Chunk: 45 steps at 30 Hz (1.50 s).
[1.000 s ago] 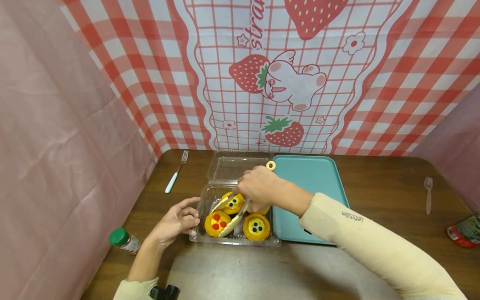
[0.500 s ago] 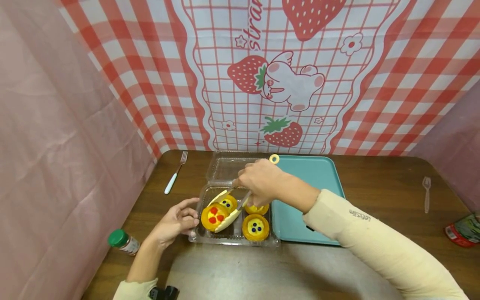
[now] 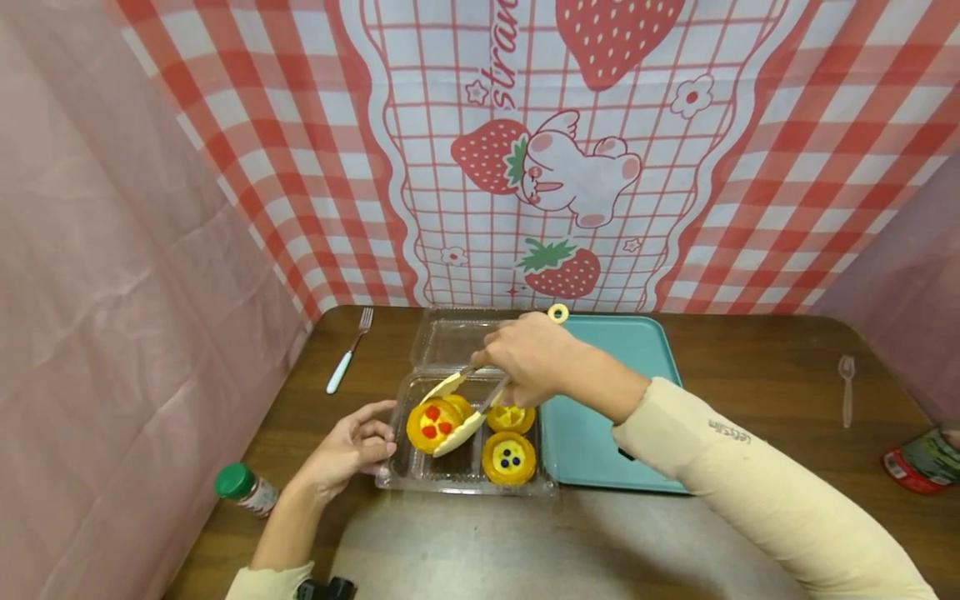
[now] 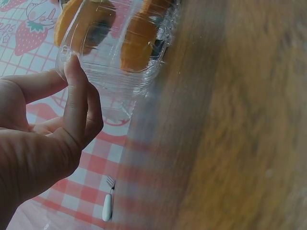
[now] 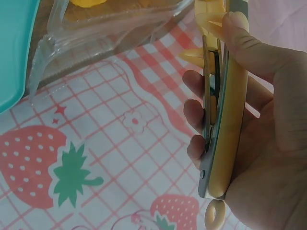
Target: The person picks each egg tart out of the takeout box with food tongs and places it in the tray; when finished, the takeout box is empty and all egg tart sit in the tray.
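Note:
My right hand grips yellow tongs, whose handles fill the right wrist view. The tongs clamp a yellow tart with red dots, lifted a little above the clear plastic clamshell box. Two more tarts are in the box: one with blue dots at the front right, and a plain yellow one behind it. A further tart is mostly hidden behind the lifted one. My left hand holds the box's left rim, its fingertips on the plastic wall.
A teal tray lies right of the box on the brown table. A fork with a pale handle is at the back left, a green-capped bottle at the front left, a clear plastic fork and a red packet at the right.
The tongs closed on the red-dotted tart and raised it slightly out of the box. The left hand stayed on the rim.

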Tool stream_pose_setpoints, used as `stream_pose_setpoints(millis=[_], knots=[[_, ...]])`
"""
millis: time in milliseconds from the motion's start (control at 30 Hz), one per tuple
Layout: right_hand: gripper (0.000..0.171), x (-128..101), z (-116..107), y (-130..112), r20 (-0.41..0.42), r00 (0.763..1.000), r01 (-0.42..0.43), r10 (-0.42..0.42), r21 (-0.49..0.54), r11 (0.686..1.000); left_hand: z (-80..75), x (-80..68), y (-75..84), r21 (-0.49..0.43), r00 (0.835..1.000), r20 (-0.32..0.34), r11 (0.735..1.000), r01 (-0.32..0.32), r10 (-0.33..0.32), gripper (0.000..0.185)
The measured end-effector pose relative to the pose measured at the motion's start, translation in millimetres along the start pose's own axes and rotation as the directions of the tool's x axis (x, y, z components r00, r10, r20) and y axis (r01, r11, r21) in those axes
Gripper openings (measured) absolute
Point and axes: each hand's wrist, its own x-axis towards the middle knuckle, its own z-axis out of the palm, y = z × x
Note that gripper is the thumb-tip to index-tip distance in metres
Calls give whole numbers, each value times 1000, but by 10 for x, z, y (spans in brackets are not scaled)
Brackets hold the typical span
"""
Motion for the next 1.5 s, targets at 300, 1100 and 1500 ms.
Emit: stream_pose_setpoints(millis=[300,1100,1500], knots=[[58,-273,-27,286,-83,993,-79,86,85,993,3,-16,-29,-2,1000,-3,1000,-9,9,70],[61,-1252,131,1258,-12,878,-470,479,176,865,-6,-59,-26,-15,1000,-10,1000,-17,17,68],[51,-1050,417,1425,92,870,-491,484,84,867,18,-2,-5,-19,1000,24,1000,-10,10,69]])
